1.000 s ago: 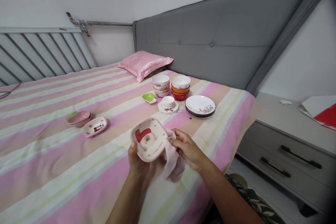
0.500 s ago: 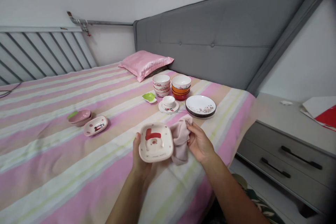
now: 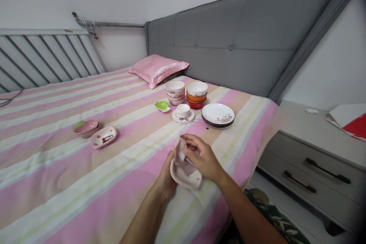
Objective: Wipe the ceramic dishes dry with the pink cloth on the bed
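My left hand [image 3: 167, 177] is closed around the left side of a cream square bowl [image 3: 187, 181], which is tilted above the bed. A light pink cloth [image 3: 182, 156] lies inside the bowl, and my right hand [image 3: 201, 156] is closed on it, fingers pressing it against the inner side. The cloth and fingers hide most of the bowl's inside. Beyond my hands stand a stack of small white dishes on saucers [image 3: 183, 117] and a stack of dark-rimmed plates [image 3: 218, 114].
White patterned bowls [image 3: 175, 93] and a stack with orange and red bowls [image 3: 196, 97] stand behind, near a green leaf-shaped dish [image 3: 162, 106]. Pink dishes [image 3: 87, 126] and a spotted dish [image 3: 103, 137] lie left. A pink pillow [image 3: 158, 69] rests by the headboard; a nightstand [image 3: 311, 160] is right.
My right hand has brought the cloth from beside the bowl into it. The bowl has moved slightly right and tilted, and its red picture is now covered.
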Action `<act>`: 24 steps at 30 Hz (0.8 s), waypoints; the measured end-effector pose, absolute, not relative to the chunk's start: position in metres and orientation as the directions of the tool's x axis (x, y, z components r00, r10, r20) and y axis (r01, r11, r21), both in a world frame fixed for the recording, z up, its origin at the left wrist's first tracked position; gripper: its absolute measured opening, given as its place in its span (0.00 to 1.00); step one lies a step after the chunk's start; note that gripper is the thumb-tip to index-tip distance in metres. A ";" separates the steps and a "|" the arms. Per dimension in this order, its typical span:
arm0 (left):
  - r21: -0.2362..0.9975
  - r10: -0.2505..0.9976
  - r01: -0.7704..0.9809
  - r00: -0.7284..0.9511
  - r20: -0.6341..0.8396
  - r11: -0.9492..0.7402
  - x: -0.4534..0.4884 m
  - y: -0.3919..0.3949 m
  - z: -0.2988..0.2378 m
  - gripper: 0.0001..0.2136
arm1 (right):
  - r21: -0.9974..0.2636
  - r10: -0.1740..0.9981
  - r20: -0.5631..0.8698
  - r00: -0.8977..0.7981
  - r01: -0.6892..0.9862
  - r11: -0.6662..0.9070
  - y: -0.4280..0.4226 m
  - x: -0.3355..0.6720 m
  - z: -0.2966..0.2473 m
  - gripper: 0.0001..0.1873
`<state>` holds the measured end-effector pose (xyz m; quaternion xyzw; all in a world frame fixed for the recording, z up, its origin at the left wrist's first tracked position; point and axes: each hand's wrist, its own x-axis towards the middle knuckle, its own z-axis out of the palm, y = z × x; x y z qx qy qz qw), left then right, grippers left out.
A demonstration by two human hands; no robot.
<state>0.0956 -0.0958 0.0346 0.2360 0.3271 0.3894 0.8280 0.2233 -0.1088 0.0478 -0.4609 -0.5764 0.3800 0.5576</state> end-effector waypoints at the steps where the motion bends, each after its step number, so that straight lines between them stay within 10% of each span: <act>1: 0.650 0.802 -0.488 0.479 -0.358 0.582 0.096 -0.096 0.034 0.19 | -0.899 0.934 0.357 0.014 0.278 0.339 -0.110 0.221 0.047 0.19; 5: 0.647 0.790 -0.475 0.491 -0.368 0.597 0.096 -0.096 0.029 0.18 | -0.691 0.894 0.425 -0.138 0.588 0.419 -0.111 0.214 0.045 0.20; 24: 0.718 0.878 -0.521 0.382 -0.289 0.462 0.088 -0.095 0.046 0.17 | -0.606 0.971 0.238 -0.005 0.781 0.152 -0.110 0.218 0.036 0.12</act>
